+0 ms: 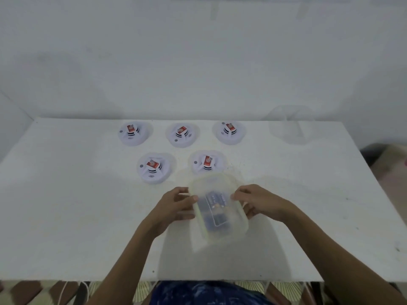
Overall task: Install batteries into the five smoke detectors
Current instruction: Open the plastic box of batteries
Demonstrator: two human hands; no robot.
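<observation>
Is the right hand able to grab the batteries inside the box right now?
Probably not yet. The box seems closed over the batteries, and the right hand and left hand both grip its sides.

Both hands (176, 208) (257, 202) grip a clear container (220, 208), seemingly holding batteries, near 5 detectors (154, 167).

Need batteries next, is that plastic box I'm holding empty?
Not empty: dark batteries show through the clear box. How many, cannot tell.
</observation>
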